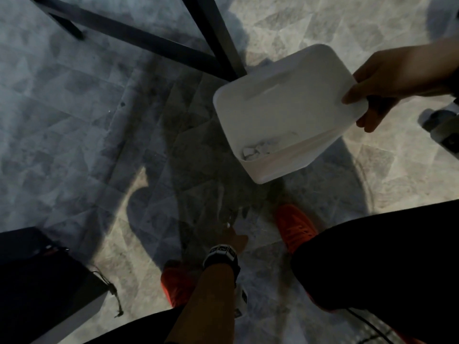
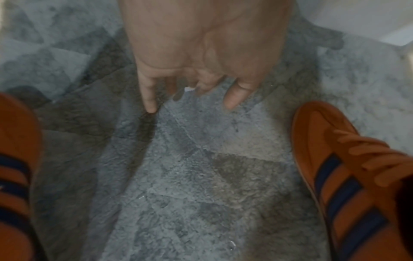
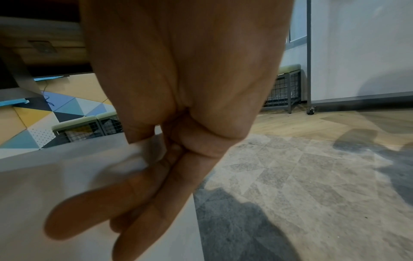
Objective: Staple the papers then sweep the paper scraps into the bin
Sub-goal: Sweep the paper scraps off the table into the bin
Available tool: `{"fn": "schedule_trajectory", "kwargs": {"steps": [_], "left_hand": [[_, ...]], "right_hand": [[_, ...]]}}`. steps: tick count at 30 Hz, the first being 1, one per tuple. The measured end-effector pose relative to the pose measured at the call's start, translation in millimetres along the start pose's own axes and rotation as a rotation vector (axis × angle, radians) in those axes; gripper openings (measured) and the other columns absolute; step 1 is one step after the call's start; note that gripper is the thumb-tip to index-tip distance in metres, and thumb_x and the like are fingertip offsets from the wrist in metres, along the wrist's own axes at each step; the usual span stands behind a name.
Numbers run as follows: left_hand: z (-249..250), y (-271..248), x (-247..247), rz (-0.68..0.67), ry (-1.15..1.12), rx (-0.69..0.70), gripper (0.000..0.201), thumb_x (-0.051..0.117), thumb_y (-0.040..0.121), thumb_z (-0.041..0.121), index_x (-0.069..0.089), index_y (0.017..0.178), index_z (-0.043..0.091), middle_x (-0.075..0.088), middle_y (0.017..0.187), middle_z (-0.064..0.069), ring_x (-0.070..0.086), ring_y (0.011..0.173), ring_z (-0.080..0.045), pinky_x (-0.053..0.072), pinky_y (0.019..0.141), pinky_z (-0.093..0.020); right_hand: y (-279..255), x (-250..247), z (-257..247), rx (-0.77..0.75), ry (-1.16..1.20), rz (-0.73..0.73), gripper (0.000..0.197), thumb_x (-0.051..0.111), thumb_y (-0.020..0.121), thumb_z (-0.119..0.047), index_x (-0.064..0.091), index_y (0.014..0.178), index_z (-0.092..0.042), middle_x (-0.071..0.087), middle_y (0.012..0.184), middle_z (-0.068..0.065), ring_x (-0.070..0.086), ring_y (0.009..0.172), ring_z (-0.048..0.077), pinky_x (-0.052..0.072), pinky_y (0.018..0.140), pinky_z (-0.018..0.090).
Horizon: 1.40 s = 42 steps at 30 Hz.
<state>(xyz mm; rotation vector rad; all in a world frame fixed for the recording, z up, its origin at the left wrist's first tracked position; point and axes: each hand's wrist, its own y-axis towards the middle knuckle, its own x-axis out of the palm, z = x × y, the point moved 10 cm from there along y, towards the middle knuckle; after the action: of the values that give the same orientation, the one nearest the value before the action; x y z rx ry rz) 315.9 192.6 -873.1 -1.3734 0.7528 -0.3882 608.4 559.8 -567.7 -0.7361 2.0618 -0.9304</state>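
Observation:
My right hand (image 1: 360,108) grips the white bin (image 1: 280,110) by its right rim, thumb inside and fingers outside, and holds it tilted above the floor. Several paper scraps (image 1: 258,148) lie in its lower corner. In the right wrist view my fingers (image 3: 145,199) press against the bin's white wall (image 3: 44,185). My left hand (image 1: 236,238) reaches down to the floor between my shoes. A pale paper scrap (image 1: 239,223) lies at its fingertips. In the left wrist view the curled middle fingers (image 2: 201,84) pinch a small white scrap (image 2: 187,89).
Black table legs (image 1: 218,33) cross the floor at the top, just behind the bin. My orange shoes (image 1: 295,227) (image 2: 335,159) stand on either side of the left hand. A dark box (image 1: 37,281) with a cord sits at the lower left. The floor is grey patterned carpet tile.

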Motion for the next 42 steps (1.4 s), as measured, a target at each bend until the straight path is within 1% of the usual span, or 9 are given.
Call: {"fn": "schedule_trajectory", "kwargs": {"steps": [9,12,15,17,20,28,31,35,42], "left_hand": [[18.5,-45.1,-84.8,0.496,0.019,0.233,0.063,0.055,0.099,0.036,0.039,0.154,0.008,0.035,0.161,-0.011,0.035,0.147,-0.029,0.026,0.122,-0.036],[66.1,-130.9,-159.7,0.86,-0.102,0.467,0.031,0.062,0.096,0.02,0.073,0.123,0.009,0.074,0.12,-0.016,0.069,0.109,-0.031,0.05,0.093,-0.033],[108.8,-238.2,-219.7,1.13,-0.386,0.721,0.017,0.07,0.093,0.026,0.081,0.097,0.013,0.08,0.086,-0.003,0.075,0.081,-0.009,0.058,0.074,-0.026],[144.6,-292.3,-238.7,1.115,-0.498,0.906,0.011,0.072,0.09,0.019,0.077,0.096,0.011,0.077,0.088,0.006,0.07,0.079,0.01,0.058,0.073,-0.015],[211.4,-346.5,-235.8,1.102,-0.233,1.136,0.016,0.076,0.084,0.006,0.078,0.1,0.007,0.075,0.094,0.005,0.068,0.084,0.005,0.056,0.079,-0.011],[268.1,-321.0,-197.4,0.93,0.14,0.972,0.02,0.07,0.092,0.025,0.079,0.11,0.023,0.077,0.117,0.002,0.07,0.11,-0.015,0.039,0.115,-0.04],[255.3,-335.9,-210.3,0.997,0.007,0.964,0.017,0.072,0.091,0.021,0.081,0.105,0.017,0.08,0.108,0.001,0.072,0.1,-0.016,0.048,0.107,-0.037],[226.2,-354.2,-229.0,1.068,-0.182,0.899,0.016,0.079,0.085,0.023,0.079,0.099,0.015,0.076,0.095,0.005,0.065,0.08,0.001,0.042,0.072,0.005],[188.0,-349.9,-237.5,0.979,-0.471,0.903,0.013,0.078,0.086,0.028,0.074,0.085,0.04,0.075,0.086,0.018,0.069,0.079,0.01,0.054,0.078,-0.01]], "right_hand": [[0.6,2.7,-0.7,-0.026,-0.003,-0.037,0.026,0.055,0.102,-0.007,0.066,0.103,0.017,0.07,0.078,0.041,0.074,0.054,0.036,0.065,0.053,0.041],[3.1,13.0,3.5,0.007,-0.025,-0.065,0.032,0.052,0.104,-0.007,0.065,0.101,0.022,0.07,0.077,0.039,0.074,0.053,0.033,0.065,0.054,0.041],[0.3,27.7,4.3,0.029,-0.048,-0.128,0.035,0.048,0.106,-0.008,0.066,0.095,0.02,0.073,0.072,0.033,0.074,0.053,0.03,0.066,0.061,0.043],[-4.1,35.1,5.0,0.024,-0.058,-0.162,0.039,0.045,0.106,-0.007,0.068,0.085,0.016,0.073,0.064,0.026,0.074,0.053,0.028,0.066,0.065,0.044],[-9.8,44.3,6.9,0.011,-0.053,-0.186,0.042,0.041,0.106,-0.007,0.065,0.078,0.014,0.072,0.056,0.02,0.072,0.048,0.024,0.065,0.056,0.037],[-21.7,48.6,4.0,-0.049,0.046,-0.188,0.028,0.042,0.104,-0.007,0.058,0.092,0.013,0.073,0.059,0.022,0.074,0.05,0.028,0.062,0.053,0.035],[-23.1,45.0,7.1,-0.066,0.077,-0.169,0.025,0.043,0.102,-0.005,0.059,0.092,0.01,0.074,0.059,0.021,0.074,0.052,0.028,0.064,0.059,0.038],[-26.4,34.7,28.6,-0.074,0.139,-0.034,0.02,0.045,0.098,-0.003,0.058,0.102,0.012,0.073,0.06,0.023,0.074,0.051,0.028,0.065,0.063,0.043],[-38.7,34.6,90.0,-0.075,0.271,0.221,0.03,0.043,0.091,-0.006,0.065,0.096,0.013,0.075,0.067,0.028,0.077,0.064,0.041,0.063,0.072,0.055]]}}
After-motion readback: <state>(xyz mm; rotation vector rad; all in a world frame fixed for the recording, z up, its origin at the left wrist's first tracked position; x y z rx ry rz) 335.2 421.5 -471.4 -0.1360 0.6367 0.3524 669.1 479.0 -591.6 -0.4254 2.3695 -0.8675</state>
